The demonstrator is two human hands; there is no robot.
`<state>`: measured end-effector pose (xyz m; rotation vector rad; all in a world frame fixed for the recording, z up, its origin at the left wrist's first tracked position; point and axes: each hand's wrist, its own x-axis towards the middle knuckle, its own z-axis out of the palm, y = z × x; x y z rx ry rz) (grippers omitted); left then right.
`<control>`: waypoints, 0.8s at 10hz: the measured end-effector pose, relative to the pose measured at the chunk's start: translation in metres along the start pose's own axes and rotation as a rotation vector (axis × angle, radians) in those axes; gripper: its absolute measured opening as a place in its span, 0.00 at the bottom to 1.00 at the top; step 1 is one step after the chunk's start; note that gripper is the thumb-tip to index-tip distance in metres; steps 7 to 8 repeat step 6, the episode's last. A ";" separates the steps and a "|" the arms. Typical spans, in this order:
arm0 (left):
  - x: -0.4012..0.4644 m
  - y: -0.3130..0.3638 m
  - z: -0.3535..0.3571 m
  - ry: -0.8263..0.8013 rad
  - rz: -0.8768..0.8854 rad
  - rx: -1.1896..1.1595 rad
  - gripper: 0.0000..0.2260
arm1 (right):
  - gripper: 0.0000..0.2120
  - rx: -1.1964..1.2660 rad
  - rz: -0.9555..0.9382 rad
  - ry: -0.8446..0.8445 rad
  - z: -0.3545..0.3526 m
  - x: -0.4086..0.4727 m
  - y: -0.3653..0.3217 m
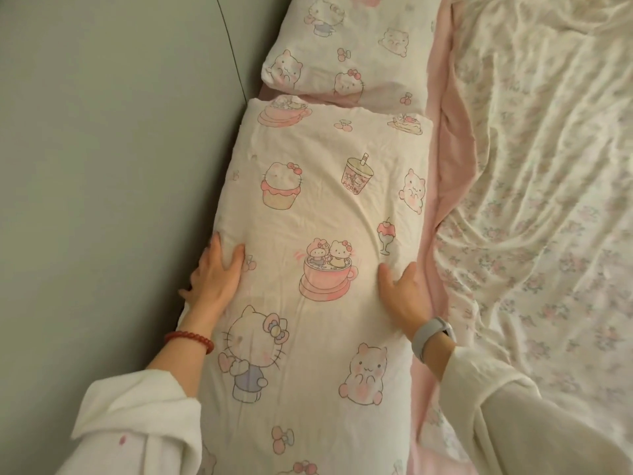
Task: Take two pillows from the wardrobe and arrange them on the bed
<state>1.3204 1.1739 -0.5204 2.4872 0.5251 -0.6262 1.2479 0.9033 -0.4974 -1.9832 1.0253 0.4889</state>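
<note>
near pillow (318,234) before far pillow (352,49), quilt (534,200) right

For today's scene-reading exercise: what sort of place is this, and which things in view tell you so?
Most likely a bedroom, seen from over a bed. Two cartoon-print pillows, the near pillow and the far pillow, lie end to end along a grey-green headboard, beside a rumpled floral sheet.
</note>
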 end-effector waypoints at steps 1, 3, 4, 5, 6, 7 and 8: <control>-0.021 -0.001 0.003 0.164 -0.009 0.059 0.30 | 0.33 -0.150 -0.007 0.159 0.007 -0.019 0.017; -0.086 0.026 0.045 0.207 0.477 0.315 0.31 | 0.30 -0.612 -0.710 0.133 0.013 -0.038 0.024; -0.099 0.009 0.063 0.150 0.422 0.429 0.32 | 0.30 -0.602 -0.544 -0.057 0.012 -0.034 0.040; -0.099 0.003 0.063 0.112 0.415 0.451 0.33 | 0.30 -0.545 -0.443 -0.138 0.002 -0.036 0.047; -0.099 0.006 0.062 0.085 0.417 0.445 0.33 | 0.26 -0.355 -0.440 -0.120 -0.017 -0.043 0.019; -0.099 0.006 0.062 0.085 0.417 0.445 0.33 | 0.26 -0.355 -0.440 -0.120 -0.017 -0.043 0.019; -0.099 0.006 0.062 0.085 0.417 0.445 0.33 | 0.26 -0.355 -0.440 -0.120 -0.017 -0.043 0.019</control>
